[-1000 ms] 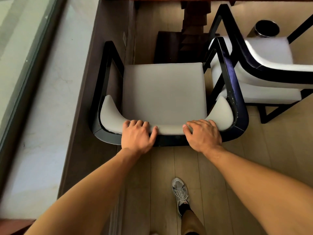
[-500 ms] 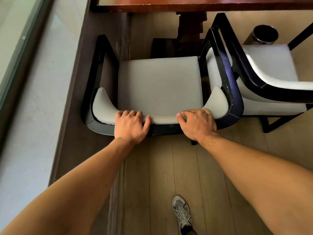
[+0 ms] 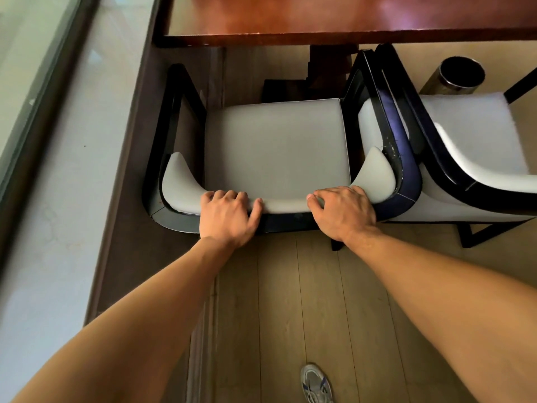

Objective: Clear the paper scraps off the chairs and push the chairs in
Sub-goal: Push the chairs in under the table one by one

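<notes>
Head view: left hand [image 3: 229,216] and right hand [image 3: 343,212] curled over the top of the backrest of the near chair [image 3: 276,149], fingers wrapped onto its grey padding. Seat bare, front edge short of the wooden table [image 3: 334,21]. Second chair [image 3: 476,141] touching alongside on the right, metal bin [image 3: 460,72] behind it.

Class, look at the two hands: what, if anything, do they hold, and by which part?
Both the left hand and right hand grip the grey chair by the top of its curved backrest.
</notes>
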